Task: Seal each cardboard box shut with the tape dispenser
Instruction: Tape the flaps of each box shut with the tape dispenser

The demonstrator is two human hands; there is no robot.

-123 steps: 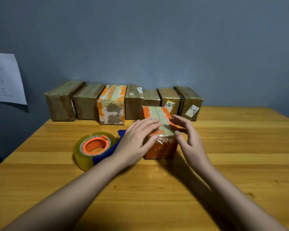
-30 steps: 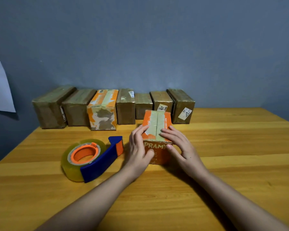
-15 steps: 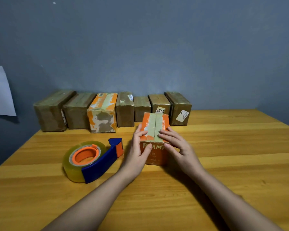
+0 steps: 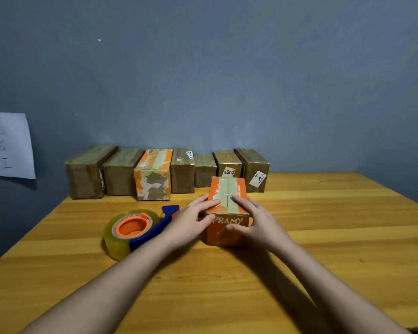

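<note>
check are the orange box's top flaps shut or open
Shut: both flaps of the orange box lie flat, meeting mid-top, pressed by the left hand and right hand.

Eight boxes, one tape dispenser, one paper sheet.

Head-worn view, forward-down over near table
</note>
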